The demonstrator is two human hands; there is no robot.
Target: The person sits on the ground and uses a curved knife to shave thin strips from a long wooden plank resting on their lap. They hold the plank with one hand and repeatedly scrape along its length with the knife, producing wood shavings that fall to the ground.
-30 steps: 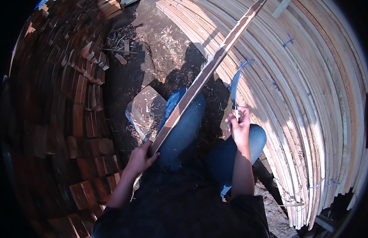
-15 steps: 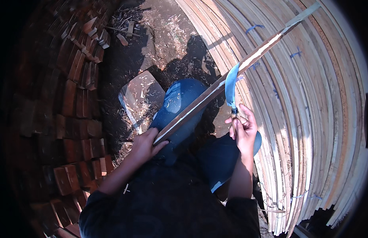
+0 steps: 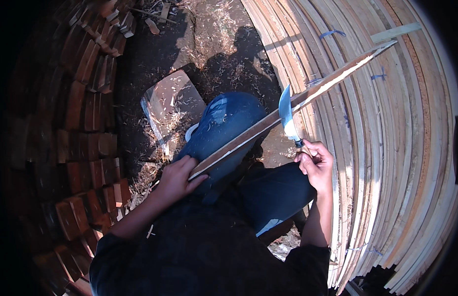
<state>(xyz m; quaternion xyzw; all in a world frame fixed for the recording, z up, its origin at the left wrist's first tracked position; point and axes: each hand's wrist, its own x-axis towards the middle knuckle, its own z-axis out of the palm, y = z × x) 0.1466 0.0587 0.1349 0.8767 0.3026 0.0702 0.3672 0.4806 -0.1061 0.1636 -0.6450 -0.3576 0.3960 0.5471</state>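
My left hand (image 3: 177, 178) grips the near end of a long thin wooden strip (image 3: 293, 103) that rests across my blue-trousered knee and points up to the right. My right hand (image 3: 315, 164) holds the handle of a curved knife (image 3: 286, 116). Its blade stands upright against the strip's middle.
A large stack of pale wooden strips (image 3: 387, 148) fills the right side, some tied with blue bands. Stacked reddish blocks (image 3: 85, 123) line the left. A flat chopping block (image 3: 172, 101) lies on dirt ground strewn with shavings beyond my knee.
The strip has swung clockwise, its far end dropping to the right. The knife blade has come up against the strip's middle.
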